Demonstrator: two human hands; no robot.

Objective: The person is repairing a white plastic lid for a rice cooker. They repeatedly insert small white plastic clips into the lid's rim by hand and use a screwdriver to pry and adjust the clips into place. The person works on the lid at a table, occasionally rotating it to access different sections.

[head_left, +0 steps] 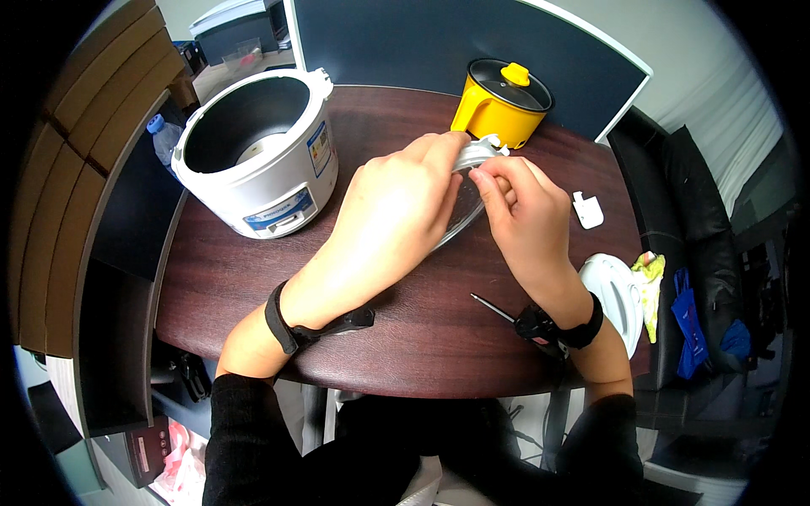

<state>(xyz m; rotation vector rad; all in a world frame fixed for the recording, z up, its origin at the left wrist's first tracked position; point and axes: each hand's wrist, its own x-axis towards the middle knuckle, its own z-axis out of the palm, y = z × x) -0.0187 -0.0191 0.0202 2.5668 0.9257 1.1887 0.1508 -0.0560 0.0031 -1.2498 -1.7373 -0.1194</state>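
Note:
A round, pale-rimmed lid (467, 202) with a see-through or grey middle is held tilted above the table. My left hand (401, 198) is closed around its left side and hides much of it. A white hinge-like piece (490, 143) sticks out at the lid's top edge. My right hand (527, 207) has its fingers curled in a pinch at the right rim. Whatever lies between those fingertips is hidden. To the left stands a white rice cooker body (278, 190), its top uncovered and its dark inside showing. A screwdriver (493, 307) lies near my right wrist.
Behind my hands stands a yellow pot (502, 118) with a dark lid. On the right lie a small white plastic piece (588, 211), a white oval cover (614, 295) and a yellow patterned cloth (648, 291). A dark partition (405, 46) borders the table's (413, 346) far side.

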